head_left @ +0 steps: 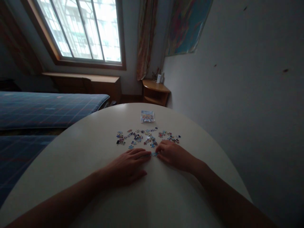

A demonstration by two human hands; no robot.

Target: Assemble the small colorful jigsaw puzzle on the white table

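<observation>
My left hand [129, 164] lies flat on the round white table [95, 148], fingers stretched toward a small blue puzzle piece [154, 154]. My right hand [174, 154] rests beside it with fingers curled down, their tips pressing on that same piece from the right. Just beyond both hands several loose colourful jigsaw pieces [147, 136] are scattered in a band across the table. A small printed picture card [147, 116] lies farther back.
A bed with a blue checked cover [42, 109] stands to the left of the table. A grey wall [237, 95] runs close along the right. A wooden corner shelf [155, 91] and a window [83, 30] are at the back.
</observation>
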